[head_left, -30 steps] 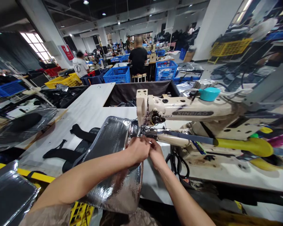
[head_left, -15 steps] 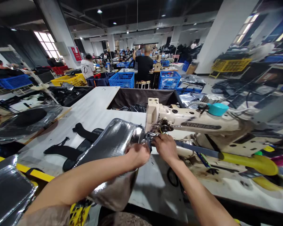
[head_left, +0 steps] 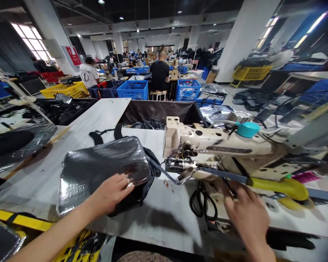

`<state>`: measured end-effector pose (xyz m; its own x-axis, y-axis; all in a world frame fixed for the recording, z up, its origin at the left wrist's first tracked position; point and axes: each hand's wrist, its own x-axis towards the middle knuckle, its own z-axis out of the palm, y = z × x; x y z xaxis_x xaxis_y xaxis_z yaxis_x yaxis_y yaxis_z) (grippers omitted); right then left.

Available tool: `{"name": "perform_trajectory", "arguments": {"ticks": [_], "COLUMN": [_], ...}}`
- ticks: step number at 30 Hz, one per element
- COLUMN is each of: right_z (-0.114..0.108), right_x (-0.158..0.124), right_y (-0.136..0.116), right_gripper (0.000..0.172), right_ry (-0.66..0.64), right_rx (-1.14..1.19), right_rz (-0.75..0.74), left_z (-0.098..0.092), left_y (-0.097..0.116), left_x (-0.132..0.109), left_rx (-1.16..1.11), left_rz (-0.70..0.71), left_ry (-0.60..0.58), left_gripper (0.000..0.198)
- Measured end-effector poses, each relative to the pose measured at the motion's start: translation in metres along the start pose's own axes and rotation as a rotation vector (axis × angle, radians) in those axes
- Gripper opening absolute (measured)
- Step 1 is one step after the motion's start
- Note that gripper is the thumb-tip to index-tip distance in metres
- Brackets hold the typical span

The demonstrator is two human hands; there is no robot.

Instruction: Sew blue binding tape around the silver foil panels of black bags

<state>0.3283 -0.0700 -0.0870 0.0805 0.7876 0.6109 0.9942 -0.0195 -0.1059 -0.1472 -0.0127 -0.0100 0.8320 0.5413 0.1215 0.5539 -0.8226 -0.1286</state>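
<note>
Foil panel [head_left: 98,171]: glossy, crinkled silver. Sewing machine [head_left: 218,141]: cream-painted metal. Tabletop [head_left: 98,116]: matt white.

I'm in a big sewing factory: an industrial sewing machine [head_left: 215,143] stands at my table, blue plastic crates [head_left: 132,90] sit along the aisles, and a seated worker [head_left: 159,74] has a station beyond.

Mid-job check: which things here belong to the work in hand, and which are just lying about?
Belonging to the work: left hand on the foil-faced panel; blue-grey strap; sewing machine; right hand near the machine.

Lying about: blue plastic crates; yellow crate; black-lined bin.
</note>
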Motion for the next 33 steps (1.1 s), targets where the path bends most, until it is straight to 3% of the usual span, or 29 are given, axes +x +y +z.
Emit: {"name": "perform_trajectory", "arguments": {"ticks": [4,7,9,11,15,17,20,24,28,33], "right_z": [0.01,0.021,0.024,0.022,0.001,-0.013,-0.033,-0.046,-0.038,-0.015], "right_x": [0.015,0.028,0.032,0.032,0.017,0.009,0.01,0.041,0.085,0.124], "right_y": [0.009,-0.002,-0.01,-0.013,-0.011,-0.011,-0.02,-0.042,-0.066,-0.086], "right_gripper": [0.028,0.037,0.037,0.031,0.023,0.017,0.02,0.036,0.036,0.031], "right_ry": [-0.074,-0.066,-0.108,-0.173,-0.344,-0.421,-0.433,-0.413,-0.505,-0.672], "right_rx": [-0.205,-0.253,-0.273,-0.267,-0.288,-0.249,0.004,0.245,0.173,-0.047], "right_rz": [-0.083,0.041,0.121,0.128,0.128,0.119,0.042,0.029,-0.042,-0.255], "left_z": [-0.009,-0.003,0.006,0.015,0.027,0.029,0.029,0.027,0.027,0.016], "left_y": [0.027,0.053,0.065,0.072,0.073,0.072,0.072,0.077,0.084,0.089], "left_x": [0.026,0.058,0.079,0.095,0.115,0.122,0.128,0.127,0.12,0.125], "left_rx": [-0.071,-0.068,-0.033,0.019,0.138,0.167,0.145,0.019,-0.046,-0.117], "left_rz": [-0.15,-0.128,-0.073,-0.022,-0.027,-0.059,-0.043,-0.036,-0.026,-0.089], "left_ry": [0.015,0.071,0.082,0.09,0.11,0.108,0.038,-0.09,-0.143,-0.139], "left_gripper": [0.064,0.057,0.062,0.066,0.056,0.052,0.046,0.038,0.046,0.047]}}
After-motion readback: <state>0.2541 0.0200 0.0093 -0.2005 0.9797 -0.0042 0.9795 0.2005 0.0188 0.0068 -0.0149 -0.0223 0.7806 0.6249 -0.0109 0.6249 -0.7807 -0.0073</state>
